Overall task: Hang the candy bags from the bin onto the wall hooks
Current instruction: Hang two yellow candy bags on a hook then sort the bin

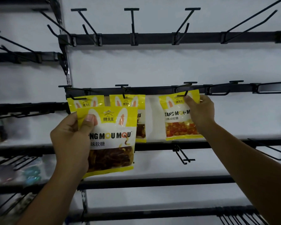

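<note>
The left arm (55, 192) reaches up; the left hand (70, 140) grips a brown bag (110, 143), thumb on the front, fingers behind. The right arm (243, 156) stretches higher, and the right hand (201, 111) pinches an orange bag (177, 120) by its top corner.

A white back panel (169, 65) fills the view, crossed by black horizontal rails (152, 38). A slotted metal upright (68, 77) stands toward ten o'clock. At eight o'clock are blurred packets (30, 174) (teal, labels unreadable).
</note>
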`<act>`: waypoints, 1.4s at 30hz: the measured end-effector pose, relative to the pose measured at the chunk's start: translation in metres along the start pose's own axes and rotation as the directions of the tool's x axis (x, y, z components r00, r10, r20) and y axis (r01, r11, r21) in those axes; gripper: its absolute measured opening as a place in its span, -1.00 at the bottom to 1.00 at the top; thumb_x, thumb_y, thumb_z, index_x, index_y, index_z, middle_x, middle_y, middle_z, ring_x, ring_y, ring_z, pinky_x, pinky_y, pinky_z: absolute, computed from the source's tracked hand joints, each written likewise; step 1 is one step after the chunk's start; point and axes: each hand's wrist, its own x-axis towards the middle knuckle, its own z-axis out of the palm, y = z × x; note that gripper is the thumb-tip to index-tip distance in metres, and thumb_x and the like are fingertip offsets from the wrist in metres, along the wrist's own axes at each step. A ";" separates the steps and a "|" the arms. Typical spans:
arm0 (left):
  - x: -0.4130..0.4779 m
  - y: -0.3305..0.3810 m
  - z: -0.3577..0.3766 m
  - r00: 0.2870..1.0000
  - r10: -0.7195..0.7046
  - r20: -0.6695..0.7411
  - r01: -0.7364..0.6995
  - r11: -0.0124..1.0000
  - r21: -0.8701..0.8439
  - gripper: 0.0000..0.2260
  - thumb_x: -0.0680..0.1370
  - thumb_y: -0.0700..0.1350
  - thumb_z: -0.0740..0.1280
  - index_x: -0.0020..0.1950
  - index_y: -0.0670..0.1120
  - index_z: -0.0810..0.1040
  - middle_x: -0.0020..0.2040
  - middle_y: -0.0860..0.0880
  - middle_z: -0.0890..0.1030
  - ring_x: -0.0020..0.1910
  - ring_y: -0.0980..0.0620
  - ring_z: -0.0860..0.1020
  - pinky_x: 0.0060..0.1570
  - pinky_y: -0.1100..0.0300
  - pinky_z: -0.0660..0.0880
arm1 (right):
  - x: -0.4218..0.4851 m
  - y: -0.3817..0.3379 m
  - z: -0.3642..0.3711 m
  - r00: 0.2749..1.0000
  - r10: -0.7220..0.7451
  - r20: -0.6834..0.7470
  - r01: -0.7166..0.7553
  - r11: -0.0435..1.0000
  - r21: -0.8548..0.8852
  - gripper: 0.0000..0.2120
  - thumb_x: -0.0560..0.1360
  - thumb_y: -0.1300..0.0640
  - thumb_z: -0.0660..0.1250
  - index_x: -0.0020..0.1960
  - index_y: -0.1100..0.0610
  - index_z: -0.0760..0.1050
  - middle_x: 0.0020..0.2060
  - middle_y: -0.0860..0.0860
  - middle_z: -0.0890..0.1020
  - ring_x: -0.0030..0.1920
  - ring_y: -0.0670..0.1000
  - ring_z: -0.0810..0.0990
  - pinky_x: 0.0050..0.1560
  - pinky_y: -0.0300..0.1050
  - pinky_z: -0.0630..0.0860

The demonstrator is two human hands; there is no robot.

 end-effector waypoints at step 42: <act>0.093 -0.012 -0.033 0.978 -0.046 -0.204 0.033 0.997 -0.065 -0.76 0.49 -0.12 0.43 -0.38 -0.06 0.53 -0.43 0.00 0.48 -0.45 0.09 0.45 -0.46 0.27 0.40 | -0.160 -0.033 0.070 0.769 -0.207 0.604 0.604 0.544 -0.583 -0.50 0.63 -0.14 0.09 0.54 -0.11 0.18 0.56 -0.13 0.15 0.55 -0.03 0.07 0.49 -0.08 0.07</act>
